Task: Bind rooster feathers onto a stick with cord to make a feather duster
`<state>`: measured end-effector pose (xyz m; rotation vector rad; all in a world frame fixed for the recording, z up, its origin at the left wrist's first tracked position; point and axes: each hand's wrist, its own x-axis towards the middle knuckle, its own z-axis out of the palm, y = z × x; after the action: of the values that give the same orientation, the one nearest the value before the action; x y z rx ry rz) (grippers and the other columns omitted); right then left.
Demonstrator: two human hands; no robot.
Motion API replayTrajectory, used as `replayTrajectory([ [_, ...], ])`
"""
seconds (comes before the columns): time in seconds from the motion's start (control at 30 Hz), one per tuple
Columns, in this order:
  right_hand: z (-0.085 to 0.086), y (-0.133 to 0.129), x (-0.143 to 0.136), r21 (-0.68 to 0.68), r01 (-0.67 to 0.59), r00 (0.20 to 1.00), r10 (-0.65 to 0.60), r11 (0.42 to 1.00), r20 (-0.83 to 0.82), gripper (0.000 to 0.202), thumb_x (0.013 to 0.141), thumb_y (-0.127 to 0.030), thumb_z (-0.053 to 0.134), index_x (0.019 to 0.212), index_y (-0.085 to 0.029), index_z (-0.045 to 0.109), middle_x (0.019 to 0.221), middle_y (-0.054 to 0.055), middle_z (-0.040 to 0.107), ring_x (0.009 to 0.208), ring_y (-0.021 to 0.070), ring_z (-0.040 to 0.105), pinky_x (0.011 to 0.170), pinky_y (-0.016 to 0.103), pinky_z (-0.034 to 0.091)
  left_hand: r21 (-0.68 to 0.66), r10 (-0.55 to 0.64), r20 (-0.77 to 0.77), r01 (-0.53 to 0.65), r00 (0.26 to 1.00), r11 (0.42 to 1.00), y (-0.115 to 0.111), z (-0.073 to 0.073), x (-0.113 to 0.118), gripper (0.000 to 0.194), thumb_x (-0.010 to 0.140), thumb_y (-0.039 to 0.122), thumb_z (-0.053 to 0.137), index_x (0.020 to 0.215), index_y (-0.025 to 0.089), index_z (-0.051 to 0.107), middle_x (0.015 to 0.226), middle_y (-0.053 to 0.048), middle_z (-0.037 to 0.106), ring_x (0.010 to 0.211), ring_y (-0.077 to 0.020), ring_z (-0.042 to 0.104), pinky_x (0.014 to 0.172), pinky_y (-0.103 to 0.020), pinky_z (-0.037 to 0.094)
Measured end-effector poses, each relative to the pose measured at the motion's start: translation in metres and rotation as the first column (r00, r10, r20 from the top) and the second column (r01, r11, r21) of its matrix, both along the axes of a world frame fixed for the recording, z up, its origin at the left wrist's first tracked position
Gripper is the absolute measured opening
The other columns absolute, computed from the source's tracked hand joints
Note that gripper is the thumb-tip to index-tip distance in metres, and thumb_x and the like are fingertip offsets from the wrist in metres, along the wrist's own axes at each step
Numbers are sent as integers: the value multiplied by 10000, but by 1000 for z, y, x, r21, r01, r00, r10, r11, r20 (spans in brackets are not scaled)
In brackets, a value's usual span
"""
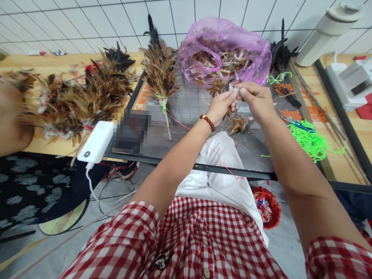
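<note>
White tiles [207, 6] back the table [256, 149]; the left hand [220, 107] and right hand [259, 101] pinch feathers [233, 90], whitish and downy where gripped.

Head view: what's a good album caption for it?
Left hand and right hand hold feathers in front of a purple plastic bag.

At far right: white power strip [338, 89] with plugged-in adapter [358, 75], beside red paper [370, 106]. Near tiled wall [172, 11]: pale lidded flask [326, 34]. At left front: white power bank [98, 141], cable [90, 184] connected, hanging down.
</note>
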<state>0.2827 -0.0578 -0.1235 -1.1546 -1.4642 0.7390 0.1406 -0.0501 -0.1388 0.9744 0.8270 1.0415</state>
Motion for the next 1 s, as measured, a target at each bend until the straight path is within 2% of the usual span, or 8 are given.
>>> replayTrajectory([
  [0.13,-7,6,6,-35,73,992,-76,997,-98,342,854,-608,792,908,-272,807,812,23,730,711,164,639,662,331,536,-41,-17,43,18,999,999,-2,2,-2,271,998,385,683,830,175,643,560,80,464,505,-36,473,625,-186,476],
  [0.3,-6,6,2,-134,-75,992,59,988,-115,301,793,-506,874,874,-247,744,733,-13,658,623,124,544,613,299,468,-106,-49,80,57,996,993,-7,5,-2,274,980,367,711,802,179,624,544,83,454,489,-35,466,591,-176,463],
  [0.43,8,5,11,-185,150,945,-196,971,-263,265,933,-248,725,714,-228,578,609,-52,496,538,90,379,583,279,375,-138,-2,113,18,994,990,-5,7,-3,281,975,399,713,811,187,631,555,82,452,493,-38,473,606,-186,488],
  [0.5,16,3,25,-221,231,945,-273,948,-182,307,936,-145,690,669,-212,555,576,-61,455,539,80,337,599,282,347,-119,71,119,-56,990,991,-1,7,-4,291,994,383,689,790,188,618,556,82,444,497,-32,458,605,-172,475],
  [0.6,23,-4,48,-294,222,969,-178,930,169,136,906,-176,768,785,-143,716,663,-25,593,613,75,423,675,283,387,-92,172,124,-162,977,983,4,8,-5,303,1013,380,660,781,192,614,549,80,431,498,-34,428,587,-162,450],
  [0.67,27,-9,60,-293,323,881,-173,900,440,166,934,-209,750,1053,-106,803,872,58,742,730,104,542,755,299,427,-97,232,127,-221,964,971,7,9,-6,304,1012,389,661,782,194,616,552,79,428,498,-37,419,585,-166,445],
  [0.8,38,-15,70,-175,538,508,-152,825,848,338,992,-147,610,1266,-133,806,1248,178,782,1128,238,685,920,351,446,-116,336,110,-324,935,939,9,8,-6,303,1008,395,664,783,197,617,573,75,428,512,-43,433,610,-181,448],
  [1.0,42,-17,79,-303,634,380,54,712,923,457,999,-128,558,1416,-203,729,1481,201,665,1350,333,630,947,403,445,-102,358,64,-351,931,931,9,9,-7,313,1015,441,642,808,207,631,570,73,425,509,-51,430,597,-180,440],
])
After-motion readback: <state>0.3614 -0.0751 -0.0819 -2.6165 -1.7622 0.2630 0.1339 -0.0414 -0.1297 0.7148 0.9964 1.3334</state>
